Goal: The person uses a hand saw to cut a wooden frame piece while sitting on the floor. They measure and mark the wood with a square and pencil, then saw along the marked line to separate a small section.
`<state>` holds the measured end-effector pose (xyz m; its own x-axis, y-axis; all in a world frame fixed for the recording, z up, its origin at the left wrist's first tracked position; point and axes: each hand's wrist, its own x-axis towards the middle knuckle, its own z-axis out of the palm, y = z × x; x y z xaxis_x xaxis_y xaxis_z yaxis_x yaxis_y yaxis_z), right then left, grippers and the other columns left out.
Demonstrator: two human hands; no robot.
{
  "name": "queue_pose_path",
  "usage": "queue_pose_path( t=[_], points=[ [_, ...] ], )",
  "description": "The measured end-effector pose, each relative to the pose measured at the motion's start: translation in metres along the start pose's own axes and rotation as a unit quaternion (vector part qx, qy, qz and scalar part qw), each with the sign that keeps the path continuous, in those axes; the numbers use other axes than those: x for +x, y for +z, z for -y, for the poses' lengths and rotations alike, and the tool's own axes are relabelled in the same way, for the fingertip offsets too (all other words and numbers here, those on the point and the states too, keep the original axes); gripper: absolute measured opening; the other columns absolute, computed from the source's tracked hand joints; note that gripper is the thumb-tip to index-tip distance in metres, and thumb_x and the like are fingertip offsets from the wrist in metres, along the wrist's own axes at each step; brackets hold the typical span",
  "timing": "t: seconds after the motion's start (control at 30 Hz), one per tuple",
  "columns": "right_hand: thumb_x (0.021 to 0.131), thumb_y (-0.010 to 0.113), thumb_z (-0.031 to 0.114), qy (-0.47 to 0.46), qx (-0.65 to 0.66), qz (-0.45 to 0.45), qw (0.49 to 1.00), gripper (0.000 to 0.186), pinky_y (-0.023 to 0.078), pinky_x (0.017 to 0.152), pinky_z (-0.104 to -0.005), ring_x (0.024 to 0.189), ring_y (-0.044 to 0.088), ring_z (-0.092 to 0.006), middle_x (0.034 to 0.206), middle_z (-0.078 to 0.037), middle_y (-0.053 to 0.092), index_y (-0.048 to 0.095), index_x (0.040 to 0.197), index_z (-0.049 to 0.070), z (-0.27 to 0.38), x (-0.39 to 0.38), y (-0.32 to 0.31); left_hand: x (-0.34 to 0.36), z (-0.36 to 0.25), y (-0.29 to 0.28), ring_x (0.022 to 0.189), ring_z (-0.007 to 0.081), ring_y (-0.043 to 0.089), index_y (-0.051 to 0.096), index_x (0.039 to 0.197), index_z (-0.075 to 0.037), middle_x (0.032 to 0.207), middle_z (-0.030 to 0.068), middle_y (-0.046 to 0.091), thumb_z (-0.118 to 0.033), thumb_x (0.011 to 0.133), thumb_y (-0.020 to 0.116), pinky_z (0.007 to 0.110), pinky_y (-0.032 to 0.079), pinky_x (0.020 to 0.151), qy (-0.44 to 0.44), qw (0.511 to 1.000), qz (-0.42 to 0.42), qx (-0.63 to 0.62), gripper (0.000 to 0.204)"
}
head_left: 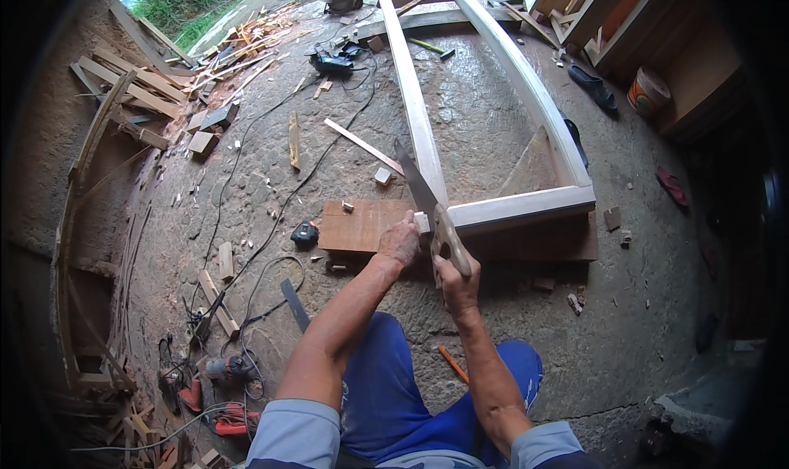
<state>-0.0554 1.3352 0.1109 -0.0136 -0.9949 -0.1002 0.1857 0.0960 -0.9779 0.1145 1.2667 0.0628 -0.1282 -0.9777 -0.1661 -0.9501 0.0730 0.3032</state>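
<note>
My right hand point(458, 284) is wrapped round the wooden handle of a handsaw point(420, 188). The saw's dark blade slants up and left, across the near-left corner of a pale wooden frame point(522, 206). At that corner a small pale wood end point(422, 222) sticks out on the left of the saw. My left hand point(399, 244) has its fingers closed at this wood end, just above a reddish-brown board point(353, 225). That board lies under the frame's near side. The blade hides the exact place where it meets the wood.
A tape measure point(305, 233) lies left of the board, a hammer point(431, 48) inside the frame. Cables and power tools point(230, 367) are at lower left. An orange pencil point(453, 364) lies between my legs. Wood scraps point(131, 87), slippers point(592, 88) and a bucket point(648, 91) stand farther off.
</note>
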Motion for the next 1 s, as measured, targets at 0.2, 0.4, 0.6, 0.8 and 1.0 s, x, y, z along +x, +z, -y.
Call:
queue_pose_path(
  t=[0.2, 0.4, 0.6, 0.8, 1.0],
  points=[
    [0.088, 0.062, 0.007, 0.077, -0.093, 0.033, 0.992, 0.051, 0.043, 0.051, -0.0248, 0.055, 0.052, -0.0066, 0.069, 0.001, 0.058, 0.059, 0.137, -0.004, 0.021, -0.172, -0.068, -0.002, 0.037, 0.016, 0.100, 0.0442, 0.069, 0.064, 0.116, 0.006, 0.134, 0.0249, 0.060, -0.012, 0.087, 0.066, 0.049, 0.058, 0.089, -0.023, 1.000, -0.006, 0.019, 0.034],
    [0.084, 0.064, 0.005, -0.041, -0.207, 0.029, 0.977, 0.060, 0.050, 0.057, -0.0275, 0.062, 0.061, -0.0110, 0.078, -0.009, 0.068, 0.056, 0.143, -0.001, 0.011, -0.198, -0.077, -0.012, 0.022, 0.009, 0.104, 0.0411, 0.069, 0.060, 0.123, 0.008, 0.133, 0.0258, 0.060, -0.013, 0.080, 0.074, 0.048, 0.059, 0.087, -0.026, 0.999, -0.007, 0.028, 0.050],
    [0.087, 0.063, 0.012, 0.023, -0.007, 0.021, 0.999, 0.022, 0.040, 0.049, -0.0274, 0.052, 0.048, -0.0074, 0.062, 0.001, 0.053, 0.062, 0.103, -0.002, -0.027, -0.021, -0.011, 0.001, 0.017, 0.008, 0.103, 0.0416, 0.070, 0.064, 0.119, 0.003, 0.137, 0.0245, 0.059, -0.008, 0.084, 0.065, 0.048, 0.059, 0.088, -0.014, 0.999, 0.006, 0.031, 0.036],
    [0.086, 0.063, 0.007, 0.176, -0.073, 0.003, 0.982, 0.061, 0.051, 0.058, -0.0241, 0.061, 0.063, -0.0094, 0.083, -0.007, 0.071, 0.054, 0.145, -0.004, 0.025, -0.267, -0.117, -0.016, 0.032, 0.008, 0.104, 0.0424, 0.069, 0.063, 0.122, 0.003, 0.142, 0.0252, 0.056, -0.012, 0.085, 0.068, 0.047, 0.059, 0.087, 0.018, 0.998, -0.036, 0.037, 0.040],
    [0.087, 0.062, 0.011, 0.093, 0.026, 0.045, 0.994, 0.045, 0.040, 0.053, -0.0265, 0.057, 0.049, -0.0075, 0.070, -0.001, 0.057, 0.062, 0.129, -0.005, -0.008, -0.073, -0.044, -0.004, 0.012, 0.015, 0.102, 0.0425, 0.070, 0.063, 0.121, 0.002, 0.144, 0.0244, 0.054, -0.008, 0.083, 0.068, 0.049, 0.060, 0.085, -0.020, 1.000, -0.007, 0.005, 0.040]
  ],
)
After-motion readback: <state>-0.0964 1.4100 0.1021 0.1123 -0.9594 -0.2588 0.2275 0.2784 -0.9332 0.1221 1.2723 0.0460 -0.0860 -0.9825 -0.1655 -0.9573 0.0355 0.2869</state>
